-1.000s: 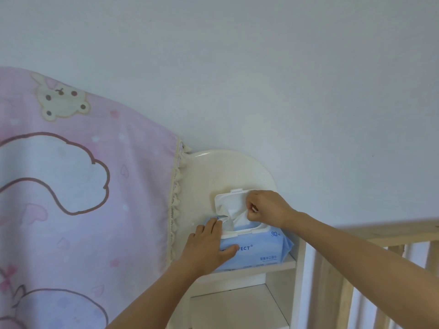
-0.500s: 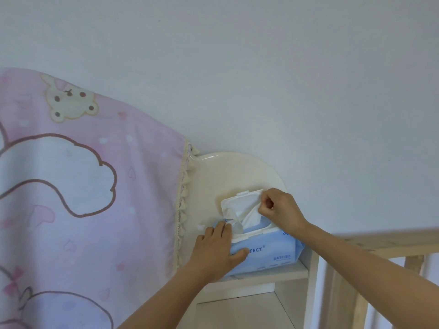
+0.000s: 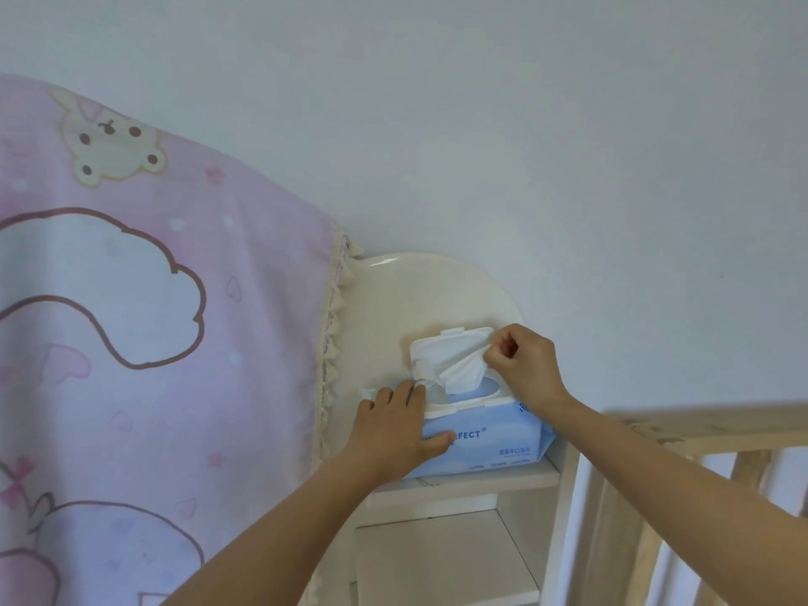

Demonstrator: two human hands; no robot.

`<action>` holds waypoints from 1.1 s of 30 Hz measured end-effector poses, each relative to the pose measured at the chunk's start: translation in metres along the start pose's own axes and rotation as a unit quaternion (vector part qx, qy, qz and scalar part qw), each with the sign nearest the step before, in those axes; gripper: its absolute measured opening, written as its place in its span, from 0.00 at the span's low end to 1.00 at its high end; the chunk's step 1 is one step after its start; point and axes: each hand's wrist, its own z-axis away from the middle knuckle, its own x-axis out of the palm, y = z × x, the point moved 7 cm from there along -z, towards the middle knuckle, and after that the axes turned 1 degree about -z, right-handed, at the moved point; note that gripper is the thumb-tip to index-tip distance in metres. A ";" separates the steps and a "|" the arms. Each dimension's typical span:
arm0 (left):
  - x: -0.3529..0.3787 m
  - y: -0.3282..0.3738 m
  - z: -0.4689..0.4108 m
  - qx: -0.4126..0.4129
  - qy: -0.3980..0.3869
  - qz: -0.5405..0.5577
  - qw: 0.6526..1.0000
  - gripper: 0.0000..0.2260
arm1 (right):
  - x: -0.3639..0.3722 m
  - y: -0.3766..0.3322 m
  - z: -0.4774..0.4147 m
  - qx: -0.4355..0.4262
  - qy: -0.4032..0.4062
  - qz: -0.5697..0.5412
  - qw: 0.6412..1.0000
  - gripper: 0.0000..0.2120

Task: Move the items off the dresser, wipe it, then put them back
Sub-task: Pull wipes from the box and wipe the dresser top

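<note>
Left hand (image 3: 393,430): grip clamped on the wipes pack (image 3: 489,448), fingers over its top, thumb on its front. Pack sits on the top shelf (image 3: 463,479), lid up. Wipe (image 3: 459,369) is partly out. Right hand (image 3: 527,369): grip pinching the wipe, fingers curled. Best pulled upward slowly, pack pressed down, so only one sheet comes.

Your pale wooden shelf (image 3: 472,479) sits just below your left hand (image 3: 393,430). A blue pack of wet wipes (image 3: 494,448) lies flat on it, under both your hands, with its lid up beside your right hand (image 3: 527,369). A lower shelf (image 3: 437,557) sits underneath.
</note>
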 end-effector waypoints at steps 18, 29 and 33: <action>0.003 0.005 -0.002 -0.004 -0.018 -0.006 1.000 0.30 | -0.067 -0.031 -0.049 0.027 -0.006 0.029 0.999 0.10; -0.019 0.039 0.002 0.054 0.076 0.002 0.996 0.28 | -0.079 -0.006 -0.022 0.076 -0.125 0.065 0.987 0.12; -0.020 0.056 -0.006 0.065 0.081 0.041 0.994 0.27 | -0.085 0.001 -0.017 0.077 -0.111 0.036 0.990 0.11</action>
